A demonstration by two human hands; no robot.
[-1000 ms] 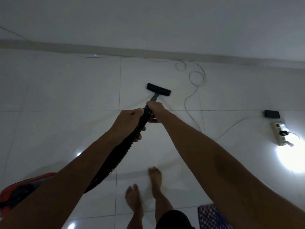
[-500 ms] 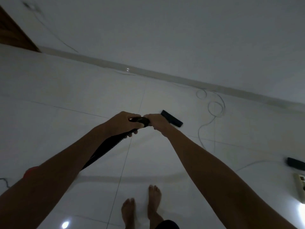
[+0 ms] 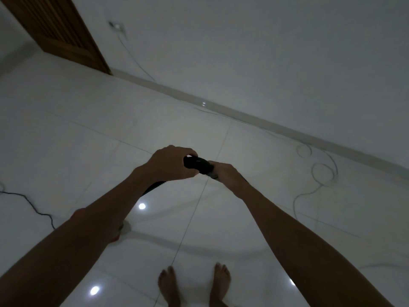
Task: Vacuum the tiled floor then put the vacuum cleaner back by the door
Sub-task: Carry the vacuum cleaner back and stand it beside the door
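Both hands still grip the hose (image 3: 197,163), left hand (image 3: 171,163) beside right hand (image 3: 228,175), as the nozzle slips from view and the door (image 3: 55,29) appears.

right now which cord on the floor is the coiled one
The pale cord on the right, looped into rings near the skirting. The dark cord at the left edge just zigzags, without loops.

White cable (image 3: 318,173) loops across tiled floor (image 3: 93,165).
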